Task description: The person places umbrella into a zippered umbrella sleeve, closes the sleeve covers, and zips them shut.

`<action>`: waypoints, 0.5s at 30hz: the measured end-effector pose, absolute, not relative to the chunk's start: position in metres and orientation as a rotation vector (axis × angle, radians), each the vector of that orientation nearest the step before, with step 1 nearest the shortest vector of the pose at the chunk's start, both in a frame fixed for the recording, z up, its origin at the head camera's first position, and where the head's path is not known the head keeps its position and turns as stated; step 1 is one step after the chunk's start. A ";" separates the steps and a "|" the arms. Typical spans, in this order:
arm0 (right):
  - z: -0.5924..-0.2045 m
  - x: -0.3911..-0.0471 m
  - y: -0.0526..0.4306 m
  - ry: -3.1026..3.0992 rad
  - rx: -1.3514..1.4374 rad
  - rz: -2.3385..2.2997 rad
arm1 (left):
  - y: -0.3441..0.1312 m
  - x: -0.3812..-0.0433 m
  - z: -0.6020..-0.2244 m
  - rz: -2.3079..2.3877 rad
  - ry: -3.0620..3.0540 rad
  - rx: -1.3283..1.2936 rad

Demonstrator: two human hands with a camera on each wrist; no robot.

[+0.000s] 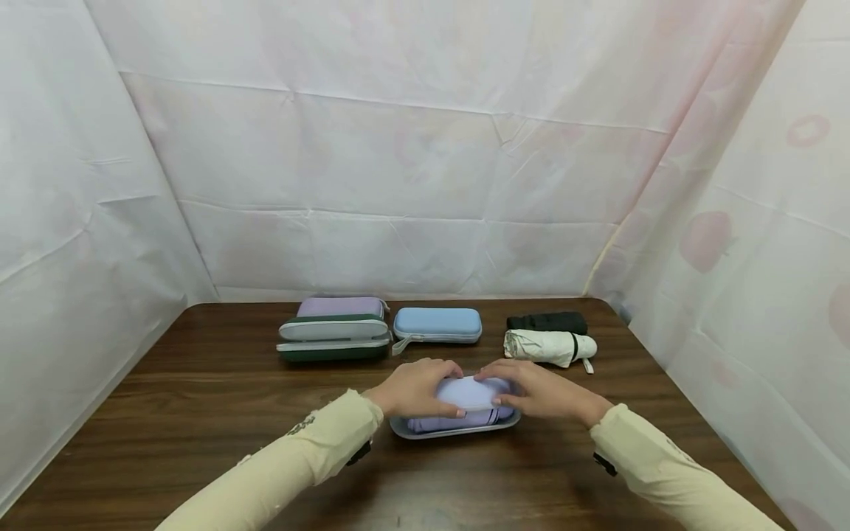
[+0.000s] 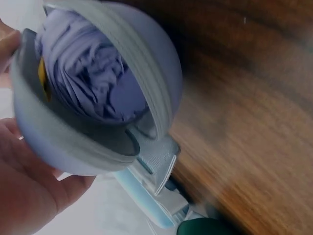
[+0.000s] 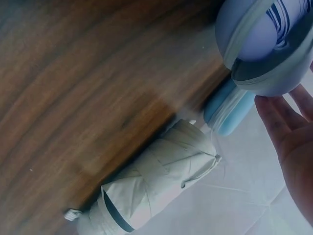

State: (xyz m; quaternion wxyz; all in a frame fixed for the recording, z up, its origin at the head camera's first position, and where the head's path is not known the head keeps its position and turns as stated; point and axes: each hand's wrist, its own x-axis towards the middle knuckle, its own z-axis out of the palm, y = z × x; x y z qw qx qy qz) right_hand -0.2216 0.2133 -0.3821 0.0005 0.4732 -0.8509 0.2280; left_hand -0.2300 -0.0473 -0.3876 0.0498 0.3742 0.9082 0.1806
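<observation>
A lavender zip case (image 1: 457, 435) lies partly open on the table in front of me, its lid (image 1: 471, 393) tilted over the base. Inside is a folded lavender umbrella (image 1: 438, 424), whose gathered fabric (image 2: 93, 73) bulges between the two halves in the left wrist view. My left hand (image 1: 417, 387) grips the left end of the lid, thumb at the front edge and fingers over the back. At the right end, my right hand (image 1: 547, 391) holds the lid in the same way. A small yellow piece (image 2: 44, 78) shows beside the umbrella.
Behind, a dark green case (image 1: 332, 355) stands slightly ajar, with another lavender case (image 1: 340, 306) behind it. A closed blue case (image 1: 437, 321) lies at the back middle. Farther right are a folded white umbrella (image 1: 541, 345) and a black one (image 1: 551, 322). White cloth surrounds the wooden table (image 1: 199, 413).
</observation>
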 end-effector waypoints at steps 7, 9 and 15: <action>-0.394 -0.209 0.215 -2.684 1.378 0.632 | -0.055 -0.215 -0.389 0.492 2.768 1.211; -0.399 -0.206 0.215 -2.659 1.353 0.613 | -0.056 -0.211 -0.392 0.513 2.773 1.216; -0.404 -0.207 0.216 -2.599 1.352 0.617 | -0.055 -0.202 -0.402 0.560 2.769 1.202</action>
